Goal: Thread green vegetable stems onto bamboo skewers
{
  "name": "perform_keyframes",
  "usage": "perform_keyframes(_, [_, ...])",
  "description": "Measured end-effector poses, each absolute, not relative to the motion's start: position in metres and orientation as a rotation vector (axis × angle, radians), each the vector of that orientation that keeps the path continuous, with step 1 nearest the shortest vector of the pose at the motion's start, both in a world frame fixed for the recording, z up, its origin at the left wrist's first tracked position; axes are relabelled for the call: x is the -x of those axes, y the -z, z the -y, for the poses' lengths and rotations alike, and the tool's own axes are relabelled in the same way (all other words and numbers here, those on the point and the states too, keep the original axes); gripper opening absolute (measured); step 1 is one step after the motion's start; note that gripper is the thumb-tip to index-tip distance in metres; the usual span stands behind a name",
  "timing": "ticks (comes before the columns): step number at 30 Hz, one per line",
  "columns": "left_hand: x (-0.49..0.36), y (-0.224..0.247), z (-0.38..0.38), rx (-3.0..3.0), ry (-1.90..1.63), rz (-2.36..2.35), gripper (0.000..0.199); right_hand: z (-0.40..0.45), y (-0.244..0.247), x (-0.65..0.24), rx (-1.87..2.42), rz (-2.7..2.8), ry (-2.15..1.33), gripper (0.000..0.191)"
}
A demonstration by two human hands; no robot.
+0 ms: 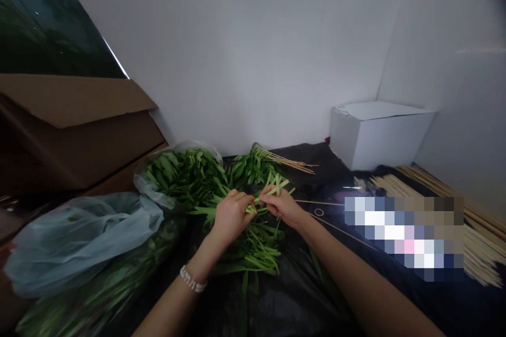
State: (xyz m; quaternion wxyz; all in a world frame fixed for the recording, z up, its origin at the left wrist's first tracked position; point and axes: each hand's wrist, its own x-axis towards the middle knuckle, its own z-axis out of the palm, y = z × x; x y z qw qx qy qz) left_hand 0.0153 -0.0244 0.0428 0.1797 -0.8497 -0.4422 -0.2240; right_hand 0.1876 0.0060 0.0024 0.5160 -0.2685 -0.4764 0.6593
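Note:
Near the middle of the view my left hand, with a beaded bracelet on the wrist, is closed around leafy green stems. Close beside it, my right hand pinches the pale cut ends of the green stems, which stick out past the fingers. Below the hands lie more loose green stems on a black plastic sheet. Just beyond them rests a bunch of leaves threaded on thin wooden skewers. A heap of leafy greens sits to the left. Fingers hide part of the stems.
A translucent plastic bag lies at the left over more greens. An open cardboard box stands behind it. Many wooden skewers lie at the right, near a white box. Blurred squares cover something there.

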Motion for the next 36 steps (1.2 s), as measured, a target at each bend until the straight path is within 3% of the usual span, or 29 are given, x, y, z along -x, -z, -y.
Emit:
perform_keyframes(6, [-0.020,-0.039,0.023,2.347,0.796,1.414,0.014,-0.005,0.002,-0.182,0.602,1.160,-1.618,0.027])
perform_keyframes(12, [0.020,-0.049,-0.001,2.039,1.627,2.024,0.020,-0.022,0.008,-0.198,0.541,0.940,-1.589,0.025])
perform_keyframes(15, [0.054,-0.068,-0.008,1.931,1.765,1.936,0.020,-0.035,0.012,-0.211,0.554,0.765,-1.573,0.024])
perform_keyframes(18, [0.071,-0.087,0.001,1.903,1.665,1.808,0.022,-0.042,0.016,-0.217,0.564,0.672,-1.623,0.020])
perform_keyframes(21, [0.064,-0.091,0.020,1.923,1.351,1.776,0.022,-0.043,0.015,-0.218,0.571,0.651,-1.648,0.017])
perform_keyframes(26, [0.017,-0.050,0.063,2.485,0.677,1.425,0.024,-0.041,0.013,-0.219,0.585,0.689,-1.629,0.016])
perform_keyframes(31, [-0.016,-0.001,0.093,2.749,0.383,1.194,0.077,-0.040,0.012,-0.218,0.583,0.687,-1.631,0.019])
perform_keyframes(34, [-0.018,0.006,0.096,2.890,0.314,1.116,0.087,-0.040,0.011,-0.219,0.616,0.631,-1.633,0.018])
perform_keyframes(36, [-0.016,-0.002,0.091,2.949,0.402,1.134,0.078,-0.041,0.010,-0.221,0.636,0.593,-1.638,0.020])
